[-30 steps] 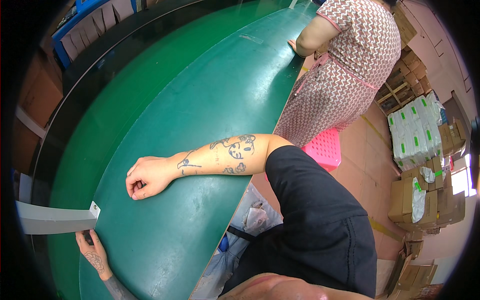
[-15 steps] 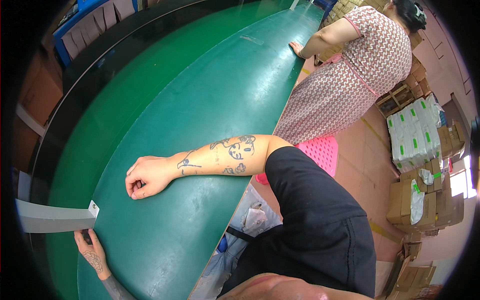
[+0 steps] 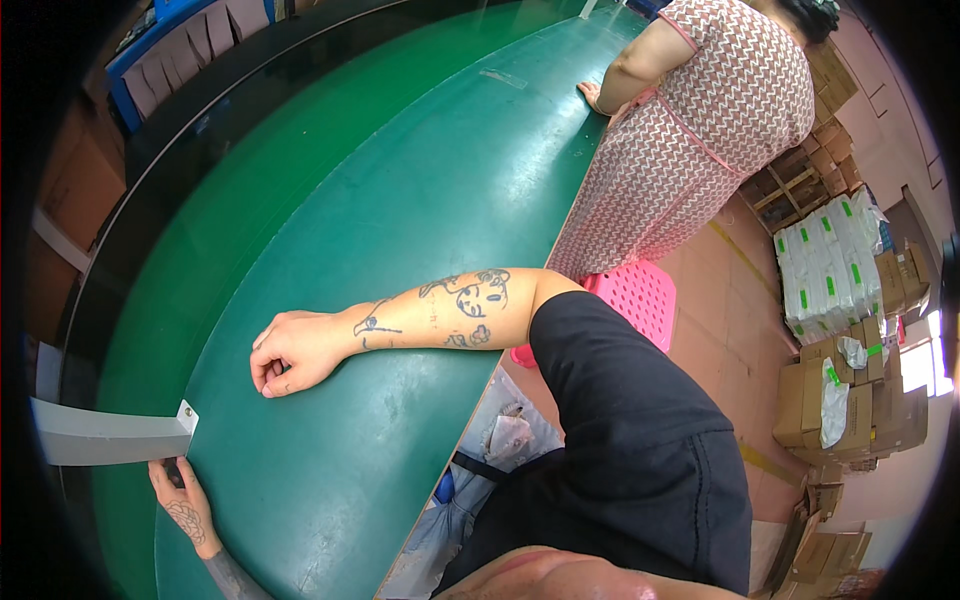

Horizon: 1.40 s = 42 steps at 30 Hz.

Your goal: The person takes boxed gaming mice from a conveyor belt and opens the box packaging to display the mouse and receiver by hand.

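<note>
My right hand point(image 3: 300, 355) rests on the green tabletop point(image 3: 350, 480) with its fingers curled in and nothing showing in them. The tattooed right forearm lies across the table toward the near edge. At the lower left, my left hand point(image 3: 183, 500) reaches to the lower edge of a grey-white metal bracket point(image 3: 115, 435). Its thumb and fingers are apart and touch the bracket's edge near the screwed corner. I see no loose object in either hand.
A green conveyor belt point(image 3: 190, 240) runs beyond the tabletop. Another person point(image 3: 690, 140) in a patterned dress leans on the far table edge. Beside that person stands a pink perforated stool point(image 3: 640, 305). Cardboard boxes point(image 3: 815, 395) and white wrapped bundles point(image 3: 828, 270) are stacked at the right.
The other person has bent further forward, and the head has moved partly out of view at the top. My two hands have not visibly moved.
</note>
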Each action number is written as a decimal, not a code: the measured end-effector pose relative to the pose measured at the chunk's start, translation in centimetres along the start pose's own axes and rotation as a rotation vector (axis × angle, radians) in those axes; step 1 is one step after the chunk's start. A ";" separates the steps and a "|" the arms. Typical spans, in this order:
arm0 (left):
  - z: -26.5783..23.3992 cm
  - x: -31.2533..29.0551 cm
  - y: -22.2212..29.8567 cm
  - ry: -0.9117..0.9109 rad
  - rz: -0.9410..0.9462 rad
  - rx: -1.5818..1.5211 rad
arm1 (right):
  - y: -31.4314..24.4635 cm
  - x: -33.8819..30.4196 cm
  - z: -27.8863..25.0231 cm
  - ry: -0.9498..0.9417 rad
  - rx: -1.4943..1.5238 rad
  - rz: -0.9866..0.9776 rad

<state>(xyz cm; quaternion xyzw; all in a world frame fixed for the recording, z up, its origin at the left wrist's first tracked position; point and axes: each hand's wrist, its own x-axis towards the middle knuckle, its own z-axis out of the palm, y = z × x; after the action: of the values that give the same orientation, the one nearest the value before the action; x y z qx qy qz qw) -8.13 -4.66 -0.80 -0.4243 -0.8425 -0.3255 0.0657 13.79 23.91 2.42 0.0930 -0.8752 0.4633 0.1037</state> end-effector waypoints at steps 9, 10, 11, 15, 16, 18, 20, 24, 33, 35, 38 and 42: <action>-0.1 0.2 0.7 -0.013 0.005 0.019 | 0.3 0.0 0.1 0.014 -0.002 -0.018; -0.1 0.2 0.6 -0.015 0.006 0.020 | 0.3 0.0 0.1 0.018 0.002 -0.025; 0.0 0.1 0.4 0.004 0.020 0.028 | 0.4 0.0 0.1 0.020 0.002 -0.024; 0.0 0.1 -0.3 0.015 0.047 0.020 | 0.3 0.0 0.0 0.017 0.001 -0.026; 0.0 0.1 -0.3 0.014 0.048 0.020 | 0.3 0.0 0.0 0.015 0.002 -0.022; 0.1 0.1 -0.2 0.011 0.049 0.025 | 0.3 -0.1 0.0 0.016 0.003 -0.021; 0.1 0.0 -0.3 0.018 0.044 0.011 | 0.3 -0.1 0.0 0.016 0.005 -0.023; 0.1 0.0 0.2 0.005 -0.006 -0.009 | 0.3 -0.1 0.0 0.014 0.002 -0.016; 0.2 0.2 0.5 -0.012 -0.004 -0.002 | 0.3 -0.1 0.0 0.028 0.001 -0.015; 0.4 0.4 0.2 -0.022 -0.017 -0.023 | 0.3 -0.5 -0.3 0.045 -0.026 0.008; 0.4 0.0 -1.0 -0.015 -0.049 -0.085 | 0.4 -0.3 -0.2 0.072 -0.069 -0.064; 0.2 0.0 -5.1 -0.016 0.039 -0.025 | 0.1 0.5 0.6 0.049 -0.016 -0.056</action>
<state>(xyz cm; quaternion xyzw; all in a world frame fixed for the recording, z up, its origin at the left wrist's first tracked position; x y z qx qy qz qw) -11.94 -6.72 -3.48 -0.4437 -0.8305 -0.3314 0.0601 13.27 23.37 2.15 0.1054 -0.8732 0.4552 0.1387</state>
